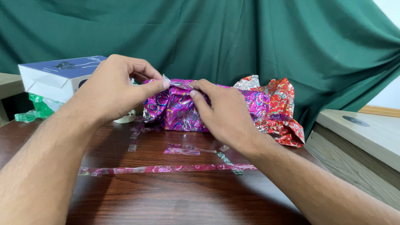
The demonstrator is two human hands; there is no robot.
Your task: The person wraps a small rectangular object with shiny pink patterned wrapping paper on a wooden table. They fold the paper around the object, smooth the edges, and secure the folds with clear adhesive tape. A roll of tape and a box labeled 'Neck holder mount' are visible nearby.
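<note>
Both hands meet over a parcel (183, 109) in shiny pink foil on the dark wood table (179, 196). Left hand (112, 89) pinches a clear bit of tape (173, 82) between thumb and forefinger at the parcel's top edge; right hand (221, 112) presses fingertips on the foil just beside it (thumb hidden). Red foil (279, 110) lies crumpled against the parcel's right end. A foil strip (162, 169) lies nearer, a box (58, 77) behind left.
</note>
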